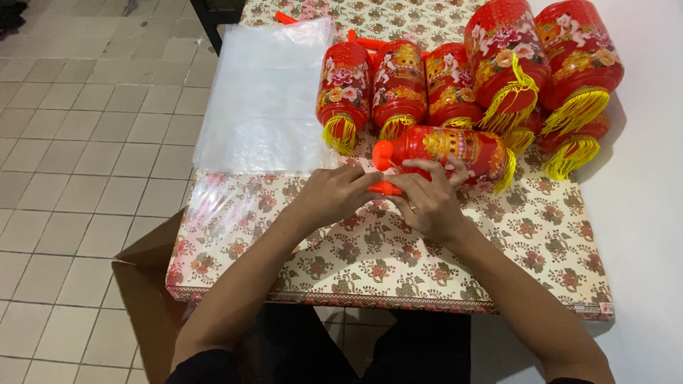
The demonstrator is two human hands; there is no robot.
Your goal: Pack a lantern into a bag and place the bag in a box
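Note:
A red paper lantern [455, 151] with a yellow tassel fringe lies on its side on the floral tablecloth [370, 263]. Its orange plastic handle piece [384, 160] points left. My left hand [334, 193] pinches the orange stick part at the lantern's left end. My right hand [429, 199] grips the same orange piece from the right, fingers resting against the lantern's body. Both hands meet at the handle, touching each other.
Several more red lanterns [455, 78] with yellow tassels stand grouped at the table's back right. A stack of clear plastic bags [267, 99] lies back left. An open cardboard box [146, 291] sits on the tiled floor at left. A white wall [647, 199] runs along the right.

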